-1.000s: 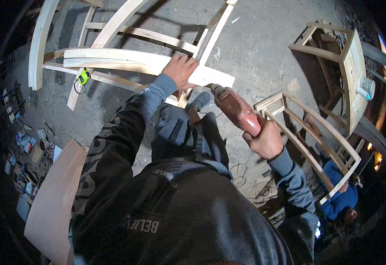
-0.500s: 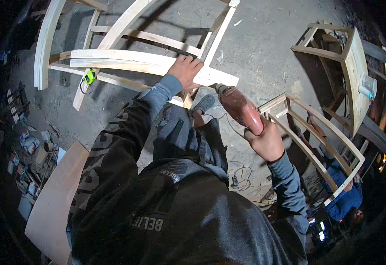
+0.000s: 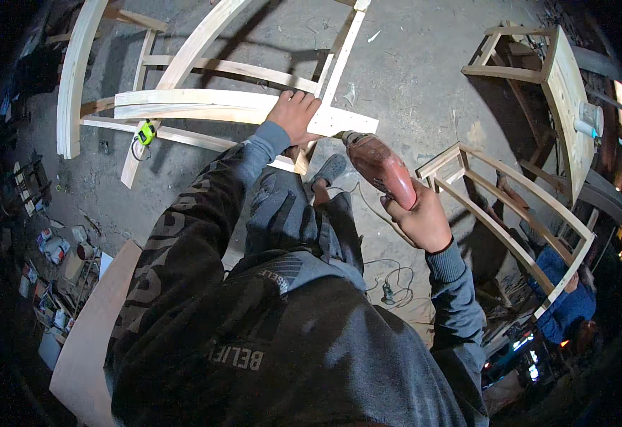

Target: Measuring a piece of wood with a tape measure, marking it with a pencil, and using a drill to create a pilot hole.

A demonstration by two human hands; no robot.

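My left hand [image 3: 293, 116] is closed around a pale wooden rail [image 3: 197, 101], near its right end where it meets other parts of a curved wooden frame [image 3: 254, 73]. In my right hand [image 3: 421, 217] is a red corded power drill [image 3: 381, 165], tilted so its chuck points up and left. The chuck lies right by the lower edge of the rail's end, a short way right of my left hand. Whether the bit is in the wood is hidden. A green tape measure [image 3: 146, 132] hangs by a crossing slat on the left.
To the right stand a slim wooden frame [image 3: 514, 206] and a panelled wooden piece [image 3: 567, 114] with a white tub [image 3: 590, 119] on it. Another person in blue [image 3: 567, 302] is behind the slim frame. A curved sheet [image 3: 94, 341] and clutter lie at left; cables [image 3: 389, 288] trail on the floor.
The drill and my right hand have shifted slightly left in view, along with most of the rail's end. Both hands keep the same hold. The slim frame at right sits slightly differently.
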